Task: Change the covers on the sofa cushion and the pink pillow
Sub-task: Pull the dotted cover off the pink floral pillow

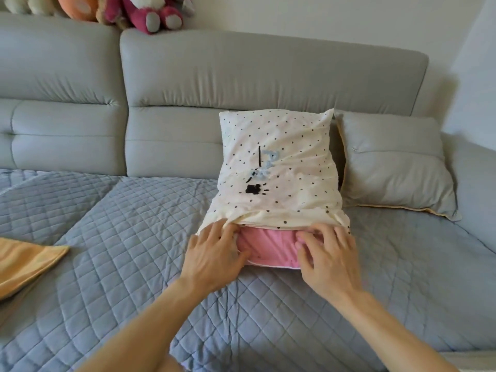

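A pink pillow (pixel 268 249) stands on the sofa seat, most of it inside a cream cover with dark dots (pixel 279 167); only its near end shows below the cover's open edge. My left hand (pixel 214 253) grips the pillow's near left corner, its fingertips at the cover's opening. On the near right corner my right hand (pixel 327 256) presses with curled fingers, right at the cover's edge. A grey sofa cushion (pixel 394 162) leans against the backrest to the right of the pillow. An orange cover (pixel 26 261) lies flat at the left edge.
The seat is spread with a grey-blue quilted throw (pixel 128 237). Grey backrests (pixel 268 76) run along the back, with plush toys (pixel 150 12) on top of them. The sofa's right arm (pixel 477 183) rises beside the grey cushion.
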A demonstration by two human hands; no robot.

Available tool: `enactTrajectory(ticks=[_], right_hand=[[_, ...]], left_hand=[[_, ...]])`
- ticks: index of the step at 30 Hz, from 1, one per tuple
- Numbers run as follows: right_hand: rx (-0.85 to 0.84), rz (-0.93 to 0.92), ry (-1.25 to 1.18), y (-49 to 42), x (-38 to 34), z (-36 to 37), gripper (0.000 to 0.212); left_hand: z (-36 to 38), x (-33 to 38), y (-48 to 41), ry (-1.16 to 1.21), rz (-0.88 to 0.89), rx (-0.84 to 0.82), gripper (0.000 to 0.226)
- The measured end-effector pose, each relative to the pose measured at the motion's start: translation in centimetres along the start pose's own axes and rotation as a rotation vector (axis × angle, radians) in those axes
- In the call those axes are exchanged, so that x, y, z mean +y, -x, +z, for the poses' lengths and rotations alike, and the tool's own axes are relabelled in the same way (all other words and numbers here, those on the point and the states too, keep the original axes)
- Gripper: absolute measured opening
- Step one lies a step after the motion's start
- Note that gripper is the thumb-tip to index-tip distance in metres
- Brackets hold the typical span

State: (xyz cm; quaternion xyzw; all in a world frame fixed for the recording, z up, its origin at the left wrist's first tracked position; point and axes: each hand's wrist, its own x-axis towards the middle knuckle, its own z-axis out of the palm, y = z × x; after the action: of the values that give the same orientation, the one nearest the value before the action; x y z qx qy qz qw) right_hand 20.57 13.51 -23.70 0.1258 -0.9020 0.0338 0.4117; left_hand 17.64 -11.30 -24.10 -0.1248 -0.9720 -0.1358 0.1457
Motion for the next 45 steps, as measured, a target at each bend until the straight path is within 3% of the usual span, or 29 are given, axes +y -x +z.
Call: enactTrajectory(ticks=[4,6,10,12,16,19,22,24,25,26,29,33,36,38,41,43,45], right_hand=[[-0.218,-0.265,-0.050,-0.3,-5.5,1.7,0.040],[-0.262,-0.280,0.003,-0.9,-7.6,3.2,0.034],[-0.184,-0.277,0.036,-3.2,-8.4,3.9,0.019],[-0.161,-0.256,0.008,-4.2,-7.7,3.0,0.023],[-0.099,-0.143,-0.039,-6.4,-3.7,-1.0,0.036],[-0.012,-0.044,-0.122,-4.1,-1.4,-4.2,0.033],[-0.268,-0.132,-0.218,1.0,-1.5,-5.4,0.021],[-0.661,-0.249,-0.298,2.8,-1.3,-5.5,0.016],[-0.739,-0.177,-0.497,3.3,-1.1,-5.7,0.013],[-0.721,-0.116,-0.517,3.5,-0.9,-5.8,0.010],[-0.472,0.282,-0.594,2.9,0.2,-6.8,0.009],[-0.332,0.572,-0.384,3.5,4.9,-7.9,0.032],[-0.218,0.771,-0.283,5.1,9.1,-8.9,0.037],[-0.288,0.866,-0.267,6.4,11.2,-9.0,0.043],[-0.588,1.098,-0.244,7.7,13.4,-9.4,0.048],[-0.649,1.228,-0.315,8.2,13.8,-9.3,0.046],[-0.660,1.245,-0.327,7.9,13.7,-9.1,0.038]], left_hand=[[0.5,-1.7,0.4,-0.016,0.137,-0.011,0.057],[0.7,-2.7,0.5,-0.037,0.162,0.007,0.052],[-0.3,-3.3,0.4,-0.068,0.152,0.073,0.045],[-1.0,-2.9,0.0,-0.101,0.189,0.131,0.044],[-2.4,-3.3,-1.7,-0.108,0.351,0.221,0.079],[-4.0,-5.8,-4.1,-0.253,0.404,0.242,0.071],[-5.1,-6.3,-5.6,-0.235,0.276,0.159,0.041],[-5.4,-2.9,-5.8,-0.164,0.363,0.048,0.026],[-5.6,-0.3,-5.5,-0.103,0.451,-0.011,0.019],[-5.6,2.7,-5.1,-0.020,0.525,-0.046,0.016],[-4.3,11.1,-4.8,0.171,0.650,-0.034,0.020],[-1.6,19.1,-5.7,0.069,0.831,-0.099,0.043],[0.4,23.1,-6.8,-0.052,0.952,-0.104,0.042],[1.8,25.3,-7.6,-0.126,0.995,-0.130,0.044],[3.4,27.8,-8.4,-0.249,1.041,-0.182,0.045],[4.3,28.8,-8.8,-0.336,1.082,-0.186,0.040],[4.9,29.2,-9.0,-0.382,1.111,-0.216,0.037]])
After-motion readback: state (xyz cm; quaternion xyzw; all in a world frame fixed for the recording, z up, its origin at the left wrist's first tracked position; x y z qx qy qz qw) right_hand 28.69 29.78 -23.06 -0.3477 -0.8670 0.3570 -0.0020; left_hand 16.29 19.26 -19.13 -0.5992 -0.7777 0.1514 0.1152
